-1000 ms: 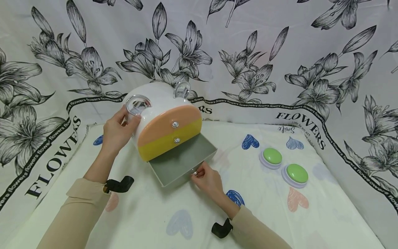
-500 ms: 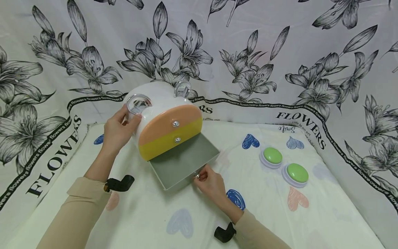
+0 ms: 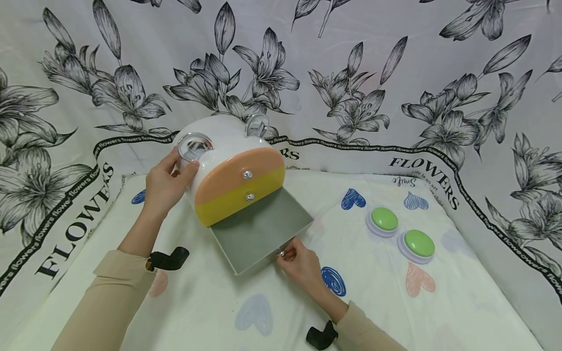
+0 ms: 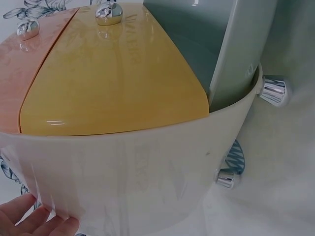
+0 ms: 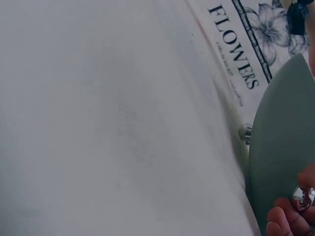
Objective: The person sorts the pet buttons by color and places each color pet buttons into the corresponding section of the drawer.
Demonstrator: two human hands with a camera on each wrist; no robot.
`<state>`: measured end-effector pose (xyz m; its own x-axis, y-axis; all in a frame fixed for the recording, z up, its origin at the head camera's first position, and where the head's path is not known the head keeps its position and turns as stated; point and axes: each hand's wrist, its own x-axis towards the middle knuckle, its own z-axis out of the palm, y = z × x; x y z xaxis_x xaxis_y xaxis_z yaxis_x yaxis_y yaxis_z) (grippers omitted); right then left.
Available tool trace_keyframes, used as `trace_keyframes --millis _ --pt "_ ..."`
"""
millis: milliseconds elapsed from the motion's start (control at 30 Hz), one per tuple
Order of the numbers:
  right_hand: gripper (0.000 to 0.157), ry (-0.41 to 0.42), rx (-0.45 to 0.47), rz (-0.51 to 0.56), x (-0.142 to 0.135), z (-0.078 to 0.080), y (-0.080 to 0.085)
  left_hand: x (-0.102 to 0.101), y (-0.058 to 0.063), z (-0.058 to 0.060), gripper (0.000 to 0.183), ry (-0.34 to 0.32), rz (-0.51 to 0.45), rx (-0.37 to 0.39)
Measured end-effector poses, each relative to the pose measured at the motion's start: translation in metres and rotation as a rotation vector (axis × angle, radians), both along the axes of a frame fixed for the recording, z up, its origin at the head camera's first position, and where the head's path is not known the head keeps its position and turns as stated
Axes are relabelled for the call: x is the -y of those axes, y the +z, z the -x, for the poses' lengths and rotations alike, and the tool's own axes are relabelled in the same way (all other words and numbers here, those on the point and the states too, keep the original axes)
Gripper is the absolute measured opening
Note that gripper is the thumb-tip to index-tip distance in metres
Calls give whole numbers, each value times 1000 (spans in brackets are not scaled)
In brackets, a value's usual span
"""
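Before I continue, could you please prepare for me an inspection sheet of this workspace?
Surface: white cloth with printed hearts.
Job's things: white cabinet; orange drawer and yellow drawer closed, grey-green drawer pulled out, nothing seen inside.
Clutter: two green-topped round objects, lying apart from the cabinet.
Grips: left grip rests against the cabinet's side; right grip pinches the pulled-out drawer's silver knob.
Cables: nothing seen.
Surroundings: flower-printed backdrop.

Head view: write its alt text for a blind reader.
A person's right hand pinches the knob of a pulled-out gray-green drawer while the left hand touches the side of its white cabinet. An orange drawer and a yellow drawer above are closed; two green-topped discs lie to the right.
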<state>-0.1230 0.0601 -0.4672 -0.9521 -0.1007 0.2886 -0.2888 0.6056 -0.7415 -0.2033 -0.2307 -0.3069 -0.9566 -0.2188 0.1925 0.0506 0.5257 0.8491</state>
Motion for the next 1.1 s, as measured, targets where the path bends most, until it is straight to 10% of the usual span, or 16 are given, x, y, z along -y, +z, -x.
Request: trace_keyframes --millis 533,1100 --pt "18 3 5 -28 -4 -6 -3 0 -1 1 63 2 24 -23" --pt "22 212 -71 19 -42 -5 11 -1 1 -1 68 8 28 10"
